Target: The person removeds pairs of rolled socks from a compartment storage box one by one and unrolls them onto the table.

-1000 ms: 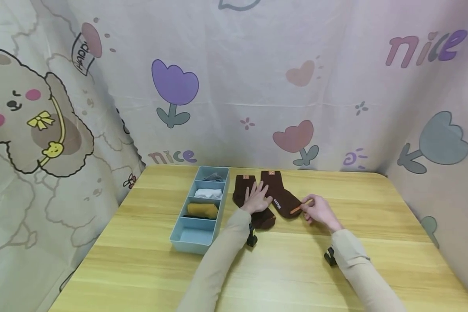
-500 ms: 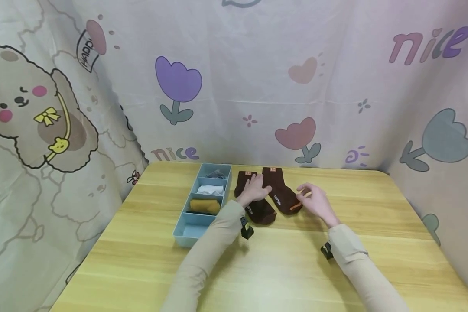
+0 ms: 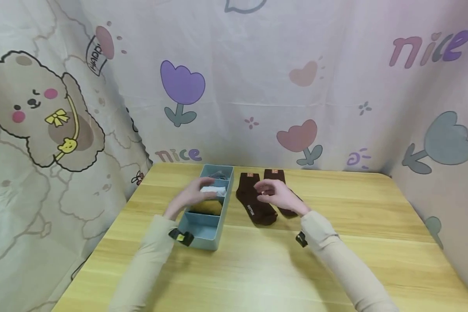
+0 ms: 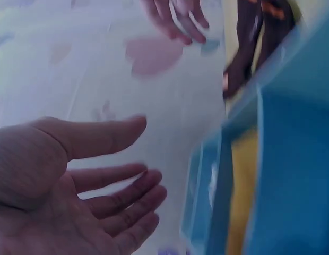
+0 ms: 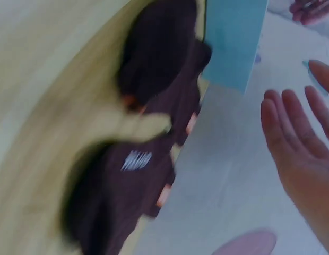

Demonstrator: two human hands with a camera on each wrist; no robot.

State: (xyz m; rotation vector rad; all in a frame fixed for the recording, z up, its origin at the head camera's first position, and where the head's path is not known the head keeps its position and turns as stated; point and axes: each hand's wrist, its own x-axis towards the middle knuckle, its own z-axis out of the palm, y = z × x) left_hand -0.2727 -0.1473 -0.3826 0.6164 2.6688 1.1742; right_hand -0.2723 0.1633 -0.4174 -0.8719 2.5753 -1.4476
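Observation:
Two dark brown socks lie flat side by side on the table: the left sock with "COTTON" lettering, and the right sock, partly hidden by my right hand. My right hand hovers over them, fingers loosely bent and holding nothing. Over the left side of a blue divided box is my left hand, its thumb and fingers apart. The left wrist view shows that left hand with nothing in its palm. In the box are a white folded cloth and a mustard folded cloth.
The box's back compartment holds a small dark, clear-looking item. Its front compartment shows a bare blue floor. A printed curtain hangs behind the wooden table and along both sides.
My left hand has lifted off the left sock and moved left over the box. The right hand has left the right sock's toe and moved left above the socks.

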